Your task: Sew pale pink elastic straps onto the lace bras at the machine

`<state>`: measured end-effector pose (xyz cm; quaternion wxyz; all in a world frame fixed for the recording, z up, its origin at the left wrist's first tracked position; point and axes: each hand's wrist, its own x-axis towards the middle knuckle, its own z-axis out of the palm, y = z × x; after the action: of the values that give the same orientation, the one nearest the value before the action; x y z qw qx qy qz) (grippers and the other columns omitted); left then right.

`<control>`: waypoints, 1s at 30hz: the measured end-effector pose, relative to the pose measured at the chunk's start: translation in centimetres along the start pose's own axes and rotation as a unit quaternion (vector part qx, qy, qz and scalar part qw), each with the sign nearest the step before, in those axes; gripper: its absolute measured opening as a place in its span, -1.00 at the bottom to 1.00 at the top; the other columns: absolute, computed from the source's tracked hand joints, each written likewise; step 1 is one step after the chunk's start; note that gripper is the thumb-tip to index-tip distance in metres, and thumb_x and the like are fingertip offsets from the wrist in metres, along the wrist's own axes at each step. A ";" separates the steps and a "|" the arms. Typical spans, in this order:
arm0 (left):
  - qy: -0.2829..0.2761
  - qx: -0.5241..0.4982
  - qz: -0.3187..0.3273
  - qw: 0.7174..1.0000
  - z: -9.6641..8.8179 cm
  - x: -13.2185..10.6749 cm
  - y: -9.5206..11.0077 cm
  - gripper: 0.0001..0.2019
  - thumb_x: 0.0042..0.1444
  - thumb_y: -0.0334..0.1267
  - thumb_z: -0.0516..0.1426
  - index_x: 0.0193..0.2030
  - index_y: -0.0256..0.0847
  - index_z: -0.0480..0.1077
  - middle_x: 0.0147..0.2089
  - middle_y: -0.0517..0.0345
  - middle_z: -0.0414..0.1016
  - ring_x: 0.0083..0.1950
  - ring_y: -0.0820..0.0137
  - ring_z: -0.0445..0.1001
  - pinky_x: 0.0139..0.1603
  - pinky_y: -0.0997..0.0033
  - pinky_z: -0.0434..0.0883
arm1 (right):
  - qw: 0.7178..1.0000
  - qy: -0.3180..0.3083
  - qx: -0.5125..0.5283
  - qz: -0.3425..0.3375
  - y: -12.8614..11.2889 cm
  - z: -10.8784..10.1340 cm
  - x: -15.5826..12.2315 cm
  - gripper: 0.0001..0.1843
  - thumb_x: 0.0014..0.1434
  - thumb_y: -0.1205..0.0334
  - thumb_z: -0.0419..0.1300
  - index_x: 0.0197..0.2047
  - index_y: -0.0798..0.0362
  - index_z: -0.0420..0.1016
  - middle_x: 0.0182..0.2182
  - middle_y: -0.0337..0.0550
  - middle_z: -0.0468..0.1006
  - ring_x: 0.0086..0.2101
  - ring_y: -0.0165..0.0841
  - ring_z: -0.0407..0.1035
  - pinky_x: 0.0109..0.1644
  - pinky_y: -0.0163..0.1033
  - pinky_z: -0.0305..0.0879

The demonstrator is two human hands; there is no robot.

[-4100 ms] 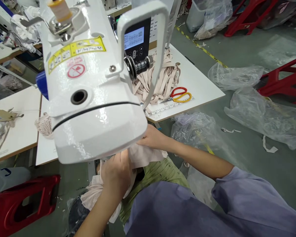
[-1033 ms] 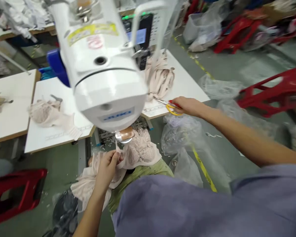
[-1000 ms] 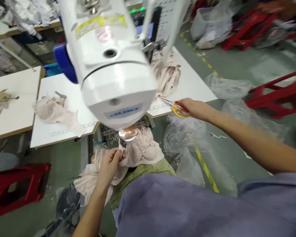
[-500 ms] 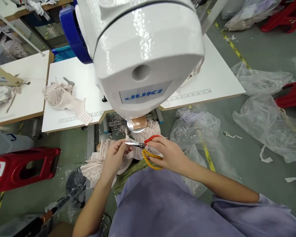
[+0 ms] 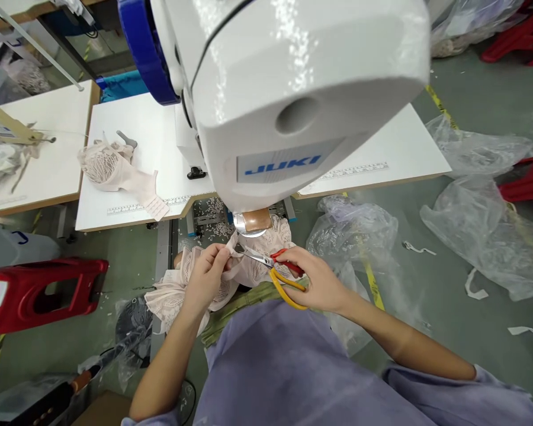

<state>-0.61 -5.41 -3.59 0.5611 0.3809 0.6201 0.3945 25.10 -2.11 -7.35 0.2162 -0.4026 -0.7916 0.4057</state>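
My right hand (image 5: 313, 281) is closed round scissors (image 5: 288, 283) with one red and one yellow handle loop. Their blades point left, the tips close beside a thin pale strip of fabric. Pinched in my left hand (image 5: 211, 275) is the edge of a pale pink lace garment (image 5: 173, 293), probably a bra. The lace spreads beneath both hands and reaches under the head of the white JUKI sewing machine (image 5: 288, 130). Whether the blades touch the strip I cannot tell.
Another pale lace bra piece (image 5: 115, 168) with a tag lies on the white table (image 5: 155, 130), left of the machine. A red stool (image 5: 39, 290) stands at left. Clear plastic bags (image 5: 355, 231) lie on the floor at right.
The scissors and my right hand have moved slightly right and down, drawing the blades away from my left fingers. A strip now shows raised at my left fingertips. The camera view has shifted.
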 end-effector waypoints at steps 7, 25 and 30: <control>0.002 0.064 0.000 0.998 0.1 0.2 0.7 -0.70 0.30 0.00 0.09 -0.23 -0.19 0.45 -0.43 0.22 0.40 -0.45 0.50 0.31 -0.42 0.53 0.25 | 1.000 -0.008 0.008 -0.005 -0.9 1.2 1.2 -0.50 0.01 0.19 0.32 0.06 -0.08 0.39 -0.07 -0.07 0.56 -0.29 -0.25 0.47 -0.24 -0.14 0.43; 0.053 0.073 0.042 0.995 -0.5 0.5 0.0 -0.74 0.31 -0.05 0.10 -0.26 -0.19 0.44 -0.36 0.17 0.50 -0.35 0.46 0.45 -0.35 0.53 0.35 | 0.999 -0.015 -0.013 0.038 0.5 -1.2 0.7 -0.64 0.25 0.10 0.21 0.10 -0.11 0.54 -0.09 -0.11 0.66 -0.31 -0.30 0.55 -0.29 -0.23 0.44; 0.105 0.217 0.115 0.964 -1.0 0.6 -0.7 -0.75 0.32 -0.11 0.07 0.01 -0.18 0.42 -0.25 0.10 0.61 -0.24 0.36 0.57 -0.27 0.43 0.46 | 0.982 -0.042 -0.162 0.090 4.5 -7.4 2.4 -0.58 0.28 -0.05 0.14 0.07 -0.04 0.58 -0.20 -0.06 0.65 -0.36 -0.24 0.50 -0.39 -0.23 0.31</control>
<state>-1.72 -5.21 -4.45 0.3471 0.5188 0.6983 0.3504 30.69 4.87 -6.70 0.0774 -0.4839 -0.8159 0.3068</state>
